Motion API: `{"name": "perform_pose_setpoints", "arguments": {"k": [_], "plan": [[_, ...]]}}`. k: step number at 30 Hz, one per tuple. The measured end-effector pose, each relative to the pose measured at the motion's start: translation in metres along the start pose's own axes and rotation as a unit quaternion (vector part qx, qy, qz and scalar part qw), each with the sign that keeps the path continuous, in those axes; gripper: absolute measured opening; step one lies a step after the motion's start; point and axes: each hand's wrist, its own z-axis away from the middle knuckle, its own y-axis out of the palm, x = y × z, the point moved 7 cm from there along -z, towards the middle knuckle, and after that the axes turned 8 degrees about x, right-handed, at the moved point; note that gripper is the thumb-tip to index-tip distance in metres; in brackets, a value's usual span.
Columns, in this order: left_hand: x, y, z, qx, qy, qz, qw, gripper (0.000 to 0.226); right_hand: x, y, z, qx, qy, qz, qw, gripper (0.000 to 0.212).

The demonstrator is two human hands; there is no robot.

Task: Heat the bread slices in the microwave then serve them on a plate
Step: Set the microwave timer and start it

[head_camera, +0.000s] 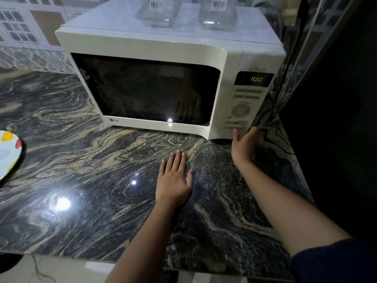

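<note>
A white microwave point(151, 48) stands at the back of the dark marbled counter point(85, 160) with its door shut. Its green display point(256, 79) reads 100. The window is dark, so I cannot see any bread inside. My right hand point(243, 146) is at the bottom of the control panel point(242, 111), thumb touching the lowest buttons, fingers around the right corner. My left hand point(174, 178) lies flat on the counter in front of the microwave, holding nothing. A plate point(9, 152) with coloured spots pokes in at the left edge.
Two clear glass jars point(157, 11) point(219, 13) stand on top of the microwave. A tiled wall point(30, 27) runs behind. A dark surface point(336, 119) rises right of the microwave. The counter's front edge point(102, 260) runs below my arms.
</note>
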Motion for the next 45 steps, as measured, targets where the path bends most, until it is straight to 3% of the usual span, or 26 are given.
{"name": "perform_pose_setpoints", "arguments": {"k": [13,19,21,25,28,32,35,45], "plan": [[-0.001,-0.003,0.001,0.010,0.004,0.020,1.000,0.060,0.019,-0.015,-0.001,0.054,0.039,0.037,0.997,0.032],[-0.002,-0.009,0.001,0.018,0.006,0.046,0.999,0.056,0.069,-0.051,-0.004,0.007,-0.035,0.008,0.999,0.033],[-0.005,-0.018,-0.005,0.010,0.010,0.089,0.996,0.047,0.096,-0.068,-0.006,-0.028,-0.102,-0.010,0.994,0.036],[-0.032,-0.054,-0.021,-0.015,0.046,0.224,0.973,0.029,0.153,-0.096,-0.010,-0.100,-0.273,0.014,0.957,0.041],[-0.054,-0.096,-0.038,-0.088,0.055,0.286,0.952,0.026,0.187,-0.098,-0.018,-0.074,-0.330,0.074,0.938,0.040],[-0.081,-0.138,-0.060,-0.139,0.080,0.323,0.933,0.026,0.207,-0.075,-0.029,0.019,-0.335,0.223,0.915,0.051],[-0.093,-0.152,-0.073,-0.150,0.091,0.336,0.925,0.025,0.206,-0.068,-0.033,0.021,-0.339,0.299,0.892,0.061],[-0.104,-0.159,-0.076,-0.216,0.108,0.423,0.873,0.020,0.203,-0.066,-0.031,-0.005,-0.332,0.323,0.886,0.049]]}}
